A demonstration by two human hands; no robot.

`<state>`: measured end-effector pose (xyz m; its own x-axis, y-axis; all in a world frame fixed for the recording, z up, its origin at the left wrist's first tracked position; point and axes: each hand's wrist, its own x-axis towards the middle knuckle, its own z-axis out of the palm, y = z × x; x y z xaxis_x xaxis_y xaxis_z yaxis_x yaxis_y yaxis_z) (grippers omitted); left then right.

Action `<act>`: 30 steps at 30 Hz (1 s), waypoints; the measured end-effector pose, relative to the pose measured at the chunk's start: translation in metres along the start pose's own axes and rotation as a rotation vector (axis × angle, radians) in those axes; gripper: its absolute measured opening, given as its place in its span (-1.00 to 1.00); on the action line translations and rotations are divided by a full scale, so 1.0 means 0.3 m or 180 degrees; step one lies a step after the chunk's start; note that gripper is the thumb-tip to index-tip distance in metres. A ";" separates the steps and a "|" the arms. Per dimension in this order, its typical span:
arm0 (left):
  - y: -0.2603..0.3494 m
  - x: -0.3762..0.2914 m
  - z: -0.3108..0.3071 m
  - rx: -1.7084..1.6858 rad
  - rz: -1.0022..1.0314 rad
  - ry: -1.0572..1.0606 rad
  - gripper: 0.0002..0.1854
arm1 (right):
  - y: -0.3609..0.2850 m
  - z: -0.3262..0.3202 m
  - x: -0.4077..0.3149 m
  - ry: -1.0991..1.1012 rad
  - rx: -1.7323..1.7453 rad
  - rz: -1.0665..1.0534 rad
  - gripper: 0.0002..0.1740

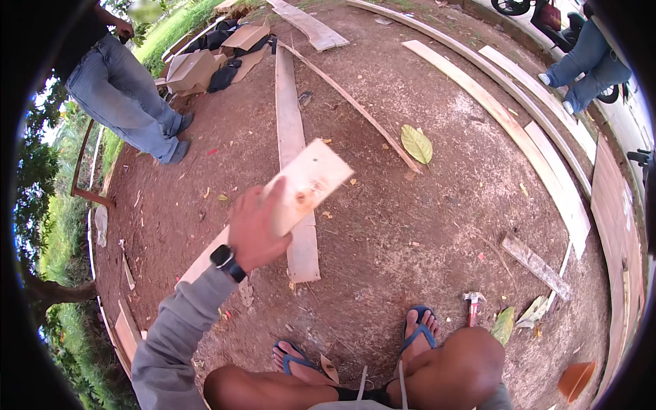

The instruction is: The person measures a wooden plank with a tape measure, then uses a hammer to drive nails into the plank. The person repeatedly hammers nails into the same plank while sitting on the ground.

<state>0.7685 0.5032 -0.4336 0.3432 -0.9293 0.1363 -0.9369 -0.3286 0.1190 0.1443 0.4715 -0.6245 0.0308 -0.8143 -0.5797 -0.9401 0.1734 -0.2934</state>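
My left hand (259, 228), with a watch on the wrist, grips a pale wooden plank (312, 184) across its width. The plank slants from lower left to upper right and has a brown knot near its far end. Beneath it, a longer board (305, 251) lies on the dirt, pointing away from me. My right hand is out of view; only a bit of grey sleeve shows beside my right knee. A claw hammer (472, 305) with a red handle lies on the ground just beyond that knee.
Long boards (492, 113) curve along the right. A thin wooden strip (353, 102) and a short weathered board (535, 265) lie on the dirt. Cardboard boxes (192, 72) stand at the upper left near a standing person (128, 97). Another person (589, 66) is by a motorcycle, upper right.
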 end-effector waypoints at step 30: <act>0.722 -0.033 0.800 -0.1162 -0.0653 -0.0863 0.36 | -1.850 0.262 0.923 0.0503 -0.0586 -0.2963 -0.79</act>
<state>0.5464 0.4008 -0.6451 0.4433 -0.8780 -0.1807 -0.7511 -0.4739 0.4597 0.7013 0.1935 -0.6819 0.7582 -0.6491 -0.0618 -0.6010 -0.6589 -0.4524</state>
